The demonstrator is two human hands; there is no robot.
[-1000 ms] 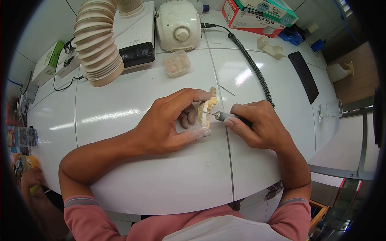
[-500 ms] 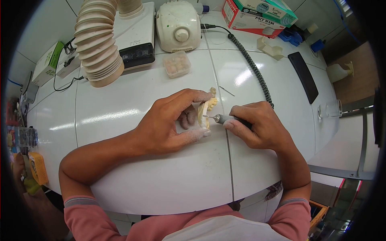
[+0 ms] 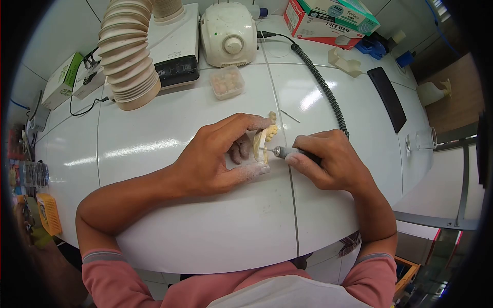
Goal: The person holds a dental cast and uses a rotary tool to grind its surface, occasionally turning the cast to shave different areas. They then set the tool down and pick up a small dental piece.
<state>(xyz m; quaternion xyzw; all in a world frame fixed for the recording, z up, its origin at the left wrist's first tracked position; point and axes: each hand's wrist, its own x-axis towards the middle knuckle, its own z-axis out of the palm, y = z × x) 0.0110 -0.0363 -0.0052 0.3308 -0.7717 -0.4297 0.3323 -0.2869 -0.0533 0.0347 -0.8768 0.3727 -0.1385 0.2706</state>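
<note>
My left hand (image 3: 226, 154), its fingertips dusted white, is closed around a cream-coloured dental model (image 3: 259, 146) with a row of teeth along its right side. The thumb presses its lower end and the index finger its upper end. My right hand (image 3: 328, 159) grips a dark rotary handpiece (image 3: 308, 155) like a pen. The handpiece's thin bur points left, its tip right at the inner face of the model. Pale dust lies on the tabletop around both hands. A loose thin bur (image 3: 290, 116) lies just beyond the model.
A handpiece control unit (image 3: 229, 36) stands at the back, with a coiled cord (image 3: 321, 79) running to the right. Left of it hang a ribbed suction hose (image 3: 128, 56) and a white machine. A small clear box (image 3: 226, 82), face mask boxes (image 3: 328, 25) and a black tray (image 3: 386, 99) sit around the table.
Both hands keep nearly the same pose, with the bur still at the model. The view has shifted very slightly.
</note>
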